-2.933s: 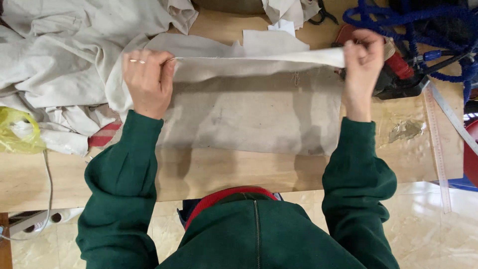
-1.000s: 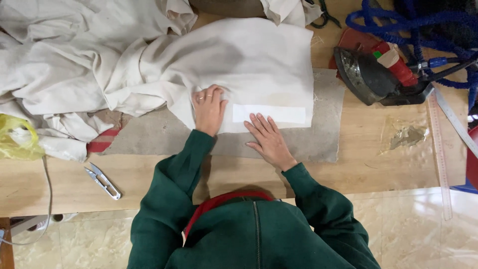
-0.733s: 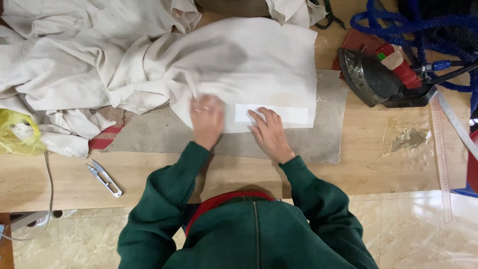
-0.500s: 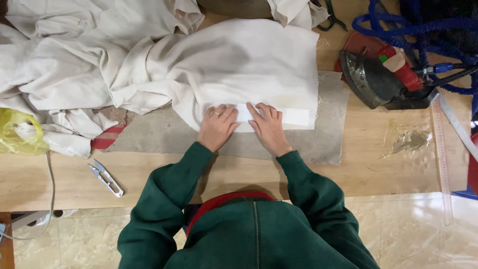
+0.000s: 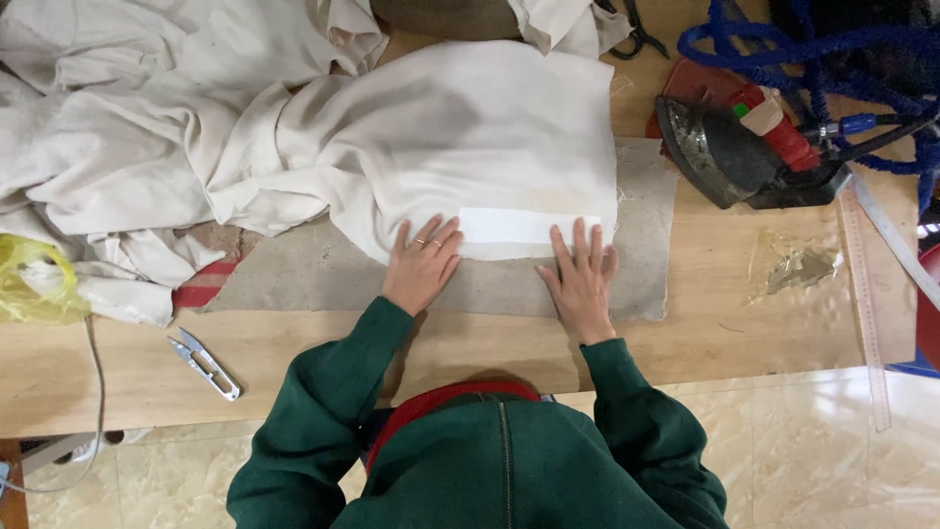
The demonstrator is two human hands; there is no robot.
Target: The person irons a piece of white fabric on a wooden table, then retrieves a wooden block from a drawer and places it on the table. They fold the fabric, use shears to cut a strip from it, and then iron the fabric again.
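A cream cloth (image 5: pixel 470 137) lies spread on a grey felt pad (image 5: pixel 323 279) on the wooden table (image 5: pixel 764 333). A bright white strip (image 5: pixel 524 225) lies along the cloth's near edge. My left hand (image 5: pixel 423 266) lies flat, fingers apart, on the cloth at the strip's left end. My right hand (image 5: pixel 580 277) presses flat on the cloth's near edge under the strip's right part. Neither hand holds anything.
A dark clothes iron (image 5: pixel 744 152) rests at the right on a red mat, with blue cord (image 5: pixel 803 49) behind it. Heaped cream fabric (image 5: pixel 117 147) fills the left. Small thread snips (image 5: pixel 206 364) lie near the front edge. A yellow bag (image 5: pixel 39 279) sits far left. A clear ruler (image 5: pixel 867 304) lies at the right.
The cloth, earlier held stretched between both hands, now lies spread on the pad. In the last second my hands shifted along the near edge, the right hand moving rightward beneath the strip.
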